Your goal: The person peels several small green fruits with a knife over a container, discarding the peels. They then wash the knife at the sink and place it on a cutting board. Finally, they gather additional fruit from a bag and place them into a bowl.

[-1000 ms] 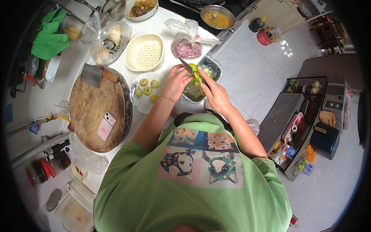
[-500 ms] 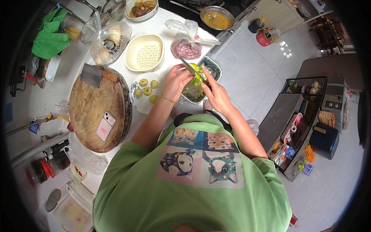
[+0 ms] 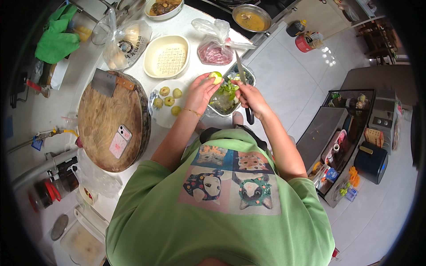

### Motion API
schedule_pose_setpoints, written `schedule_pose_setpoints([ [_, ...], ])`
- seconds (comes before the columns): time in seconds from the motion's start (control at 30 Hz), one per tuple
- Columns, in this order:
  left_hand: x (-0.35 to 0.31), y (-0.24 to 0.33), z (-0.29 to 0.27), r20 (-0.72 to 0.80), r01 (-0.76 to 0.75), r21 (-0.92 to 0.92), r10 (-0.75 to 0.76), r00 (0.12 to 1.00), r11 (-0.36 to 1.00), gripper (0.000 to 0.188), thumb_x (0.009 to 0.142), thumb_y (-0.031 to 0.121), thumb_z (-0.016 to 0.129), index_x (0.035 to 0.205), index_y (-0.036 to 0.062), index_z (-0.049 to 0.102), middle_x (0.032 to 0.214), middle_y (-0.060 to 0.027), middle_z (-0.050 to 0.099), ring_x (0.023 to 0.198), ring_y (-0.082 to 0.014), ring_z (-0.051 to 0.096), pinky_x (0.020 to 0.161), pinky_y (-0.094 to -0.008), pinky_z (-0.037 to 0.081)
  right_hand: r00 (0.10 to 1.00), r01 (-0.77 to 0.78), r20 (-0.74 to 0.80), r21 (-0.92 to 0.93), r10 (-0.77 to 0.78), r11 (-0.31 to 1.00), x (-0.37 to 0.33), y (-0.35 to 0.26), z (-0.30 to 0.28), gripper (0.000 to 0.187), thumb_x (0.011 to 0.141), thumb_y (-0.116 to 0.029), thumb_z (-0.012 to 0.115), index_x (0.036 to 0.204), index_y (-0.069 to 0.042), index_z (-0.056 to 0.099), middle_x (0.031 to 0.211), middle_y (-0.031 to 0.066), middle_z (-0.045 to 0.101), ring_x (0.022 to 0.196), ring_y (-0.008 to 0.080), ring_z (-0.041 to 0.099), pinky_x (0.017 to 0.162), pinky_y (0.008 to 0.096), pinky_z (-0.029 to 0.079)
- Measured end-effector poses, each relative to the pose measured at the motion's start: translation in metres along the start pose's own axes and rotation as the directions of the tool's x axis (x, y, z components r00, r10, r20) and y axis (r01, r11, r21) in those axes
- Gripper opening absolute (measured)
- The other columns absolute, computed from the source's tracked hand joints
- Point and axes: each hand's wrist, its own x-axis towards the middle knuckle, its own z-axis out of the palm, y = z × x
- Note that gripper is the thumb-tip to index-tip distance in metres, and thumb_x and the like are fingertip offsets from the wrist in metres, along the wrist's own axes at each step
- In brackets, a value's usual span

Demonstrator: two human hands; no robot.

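Observation:
My left hand is closed round a small green round fruit, partly peeled and pale on one side. A knife with a dark handle is in my right hand, its blade pointing up and away from me, apart from the fruit. Beneath both hands stands a lined bin with green peelings in it. On a white plate, left of my left hand, lie several peeled, yellowish-green round fruits.
Left of the plate, a round wooden chopping block carries a cleaver and a phone. Farther back are a cream basket, a bag of red meat and a pan of yellowish soup. A black rack stands at right.
The knife has come away from the fruit and swung upright to the right. Peel that hung at my hands is now gone from there; my hands have moved apart.

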Motion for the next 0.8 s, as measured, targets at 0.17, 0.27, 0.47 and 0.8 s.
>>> schedule_pose_setpoints([
  [0.17, -0.002, 0.002, 0.001, 0.055, -0.039, 0.008, 0.039, 0.998, 0.999, 0.032, 0.090, 0.003, 0.050, 0.120, -0.0036, 0.042, 0.116, -0.0182, 0.055, 0.111, -0.0263, 0.056, 0.094, -0.0328, 0.047, 0.935, 0.260, -0.007, -0.667, -0.355, 0.698, -0.024, -0.003, 0.029, 0.049, 0.095, -0.032, 0.044, 0.139, -0.011, 0.034, 0.081, 0.0169, 0.062, 0.075, 0.0323, 0.060, 0.069, 0.0388, 0.046],
  [0.27, -0.004, 0.003, 0.003, 0.060, -0.058, 0.015, 0.057, 0.997, 0.998, 0.032, 0.090, 0.003, 0.050, 0.120, -0.0024, 0.042, 0.115, -0.0170, 0.055, 0.109, -0.0236, 0.056, 0.094, -0.0335, 0.048, 0.916, 0.285, 0.048, -0.778, -0.399, 0.560, -0.029, -0.009, 0.035, 0.050, 0.094, -0.025, 0.044, 0.141, -0.017, 0.029, 0.100, 0.0254, 0.060, 0.093, 0.0430, 0.057, 0.078, 0.0456, 0.045],
  [0.47, -0.005, 0.004, 0.006, 0.031, -0.080, 0.047, 0.079, 0.996, 0.996, 0.031, 0.089, 0.004, 0.052, 0.118, -0.0011, 0.042, 0.113, -0.0150, 0.057, 0.104, -0.0205, 0.058, 0.091, -0.0332, 0.048, 0.843, 0.402, 0.115, -0.785, -0.526, 0.472, -0.030, -0.011, 0.037, 0.046, 0.094, -0.019, 0.043, 0.139, -0.017, 0.034, 0.117, 0.0227, 0.055, 0.102, 0.0412, 0.055, 0.084, 0.0435, 0.045],
  [0.8, -0.006, 0.003, 0.010, 0.021, -0.089, 0.062, 0.088, 0.996, 0.994, 0.029, 0.089, 0.005, 0.055, 0.115, -0.0008, 0.043, 0.108, -0.0149, 0.058, 0.098, -0.0196, 0.060, 0.089, -0.0330, 0.048, 0.848, 0.375, 0.107, -0.814, -0.519, 0.444, -0.031, -0.014, 0.036, 0.045, 0.094, -0.020, 0.043, 0.138, -0.017, 0.036, 0.121, 0.0198, 0.055, 0.102, 0.0382, 0.056, 0.084, 0.0439, 0.046],
])
